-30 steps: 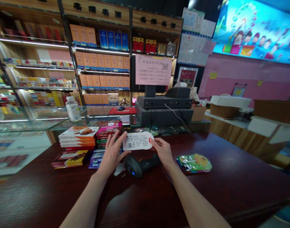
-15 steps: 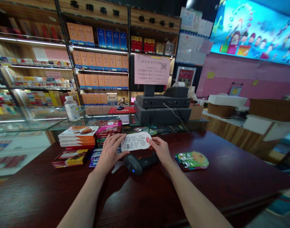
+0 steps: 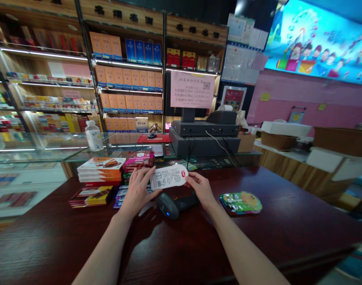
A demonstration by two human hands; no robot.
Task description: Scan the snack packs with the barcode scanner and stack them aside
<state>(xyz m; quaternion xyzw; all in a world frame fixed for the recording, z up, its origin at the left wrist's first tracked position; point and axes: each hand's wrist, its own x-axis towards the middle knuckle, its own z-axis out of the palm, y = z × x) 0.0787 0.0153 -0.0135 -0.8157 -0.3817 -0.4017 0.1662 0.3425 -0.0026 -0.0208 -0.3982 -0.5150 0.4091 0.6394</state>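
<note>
Between my hands is a flat white blister-card package (image 3: 169,176), printed side up, with small text, a barcode and a red logo at its rounded right end. My left hand (image 3: 138,187) grips its left end, fingers over the top edge and thumb below. The right end is pinched between thumb and fingers of my right hand (image 3: 201,188). Just below the card a black barcode scanner (image 3: 169,206) lies on the dark wooden counter (image 3: 175,249), a blue light glowing on its head. Colourful green packages (image 3: 240,202) lie to the right of my right hand.
Left of my hands are stacks of white-and-orange boxes (image 3: 101,168), yellow-and-red chocolate packs (image 3: 91,196) and purple packs (image 3: 119,196). A white bottle (image 3: 93,136) stands on the glass case behind. The cash register (image 3: 204,141) with its hanging cables stands beyond the card.
The camera view has shifted slightly. Both hands keep hold of the white card, whose right end now tips a little differently; the scanner and stacks stay in place.
</note>
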